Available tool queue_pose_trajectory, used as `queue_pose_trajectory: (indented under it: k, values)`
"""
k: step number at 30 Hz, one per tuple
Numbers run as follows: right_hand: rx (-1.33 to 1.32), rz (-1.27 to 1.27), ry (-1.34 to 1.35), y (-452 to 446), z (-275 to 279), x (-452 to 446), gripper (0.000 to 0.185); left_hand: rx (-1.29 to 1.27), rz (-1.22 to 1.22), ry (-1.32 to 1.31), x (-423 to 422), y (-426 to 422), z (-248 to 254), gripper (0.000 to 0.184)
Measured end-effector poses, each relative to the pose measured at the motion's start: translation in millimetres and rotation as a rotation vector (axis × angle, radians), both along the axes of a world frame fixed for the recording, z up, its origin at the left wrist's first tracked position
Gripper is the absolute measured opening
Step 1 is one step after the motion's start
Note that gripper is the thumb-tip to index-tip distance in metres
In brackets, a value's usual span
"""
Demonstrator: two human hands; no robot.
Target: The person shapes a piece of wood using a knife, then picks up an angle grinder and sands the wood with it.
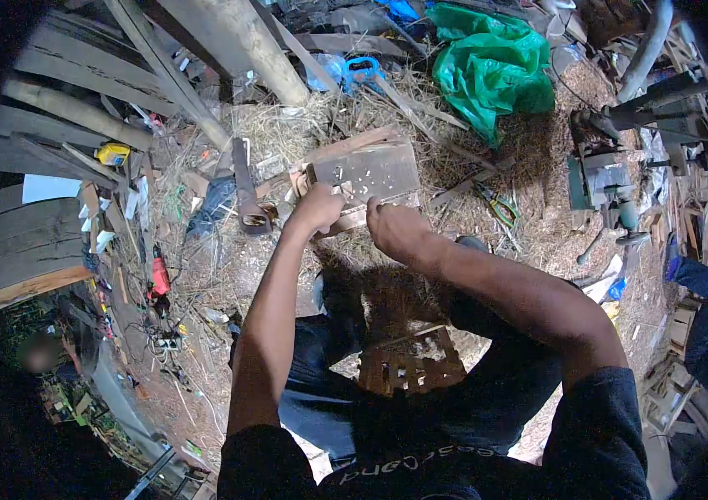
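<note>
A low wooden block with a flat grey-brown top [383,171] sits on the ground ahead of me, with small pale bits scattered over it. My left hand [319,208] is closed at its near left corner, beside a small piece of wood; what the fingers hold is too small to name. At the near right edge my right hand [400,232] is also closed, its fingertips toward the block. Whatever it grips is hidden by the fingers. The two hands are a short way apart.
Left of the block lies a dark, long-handled tool [246,187]. Pliers [500,208] rest to the right on straw and shavings. Farther off are a green plastic bag [496,71], a yellow tape measure [112,154] and a red tool [160,275]. Other people sit at both sides.
</note>
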State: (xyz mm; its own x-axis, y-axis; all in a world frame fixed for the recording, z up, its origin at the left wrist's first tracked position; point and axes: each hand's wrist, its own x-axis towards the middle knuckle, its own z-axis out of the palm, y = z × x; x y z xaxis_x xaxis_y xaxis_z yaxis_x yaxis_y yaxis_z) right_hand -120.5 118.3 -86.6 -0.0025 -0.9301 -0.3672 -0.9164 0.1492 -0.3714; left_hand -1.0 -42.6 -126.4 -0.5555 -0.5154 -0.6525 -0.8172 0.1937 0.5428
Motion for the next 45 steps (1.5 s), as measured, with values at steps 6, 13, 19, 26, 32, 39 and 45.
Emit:
queue_pose_trajectory:
  k: [6, 13, 19, 26, 32, 39, 45]
  values:
    - [-0.029, 0.001, -0.051, -16.1, -5.3, -2.9, 0.024, 0.183, 0.106, 0.027, -7.3, -8.6, 22.4, 0.025]
    - [-0.063, 0.131, 0.059, -37.5, -21.4, -4.0, 0.045, 0.245, 0.172, 0.014, -13.0, -20.1, 30.4, 0.018]
    - [-0.111, 0.081, 0.039, -47.1, -30.2, 4.2, 0.044, 0.287, 0.257, 0.038, -7.0, -24.8, 22.6, 0.018]
    - [-0.050, -0.051, -0.050, -44.5, -20.0, 3.8, 0.031, 0.214, 0.125, -0.004, -15.4, -24.9, 24.0, 0.019]
    - [-0.115, -0.130, -0.015, -42.3, -22.5, 9.7, 0.026, 0.058, -0.018, -0.012, -24.3, -17.8, 29.4, 0.023]
    - [-0.177, -0.087, -0.185, -58.6, -53.2, 0.9, 0.017, 0.130, 0.099, -0.020, -23.2, -24.1, 31.8, 0.023]
    - [-0.180, -0.103, -0.088, -32.6, -54.2, 22.1, 0.023, 0.074, 0.096, -0.024, -24.3, -19.9, 35.5, 0.022]
